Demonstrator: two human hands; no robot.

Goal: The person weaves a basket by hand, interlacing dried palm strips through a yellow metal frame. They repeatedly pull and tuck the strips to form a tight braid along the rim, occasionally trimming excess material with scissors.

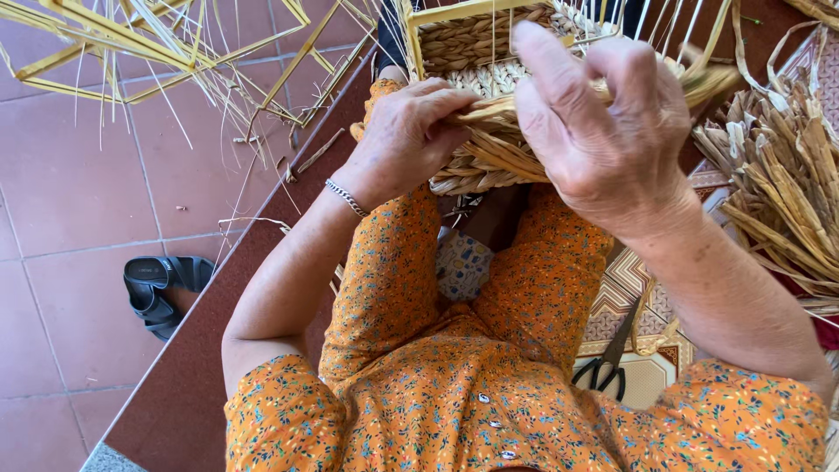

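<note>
Bright, even daylight; sharp focus, soft shadows.

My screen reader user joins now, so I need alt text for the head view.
Seen from above, a seated person in orange floral clothing weaves a half-made straw basket on their lap, left hand and right hand both gripping its flat straw strands. A pile of dried straw strips lies at the right, black-handled scissors by the knee, and a black sandal on the red tiled floor.
</note>
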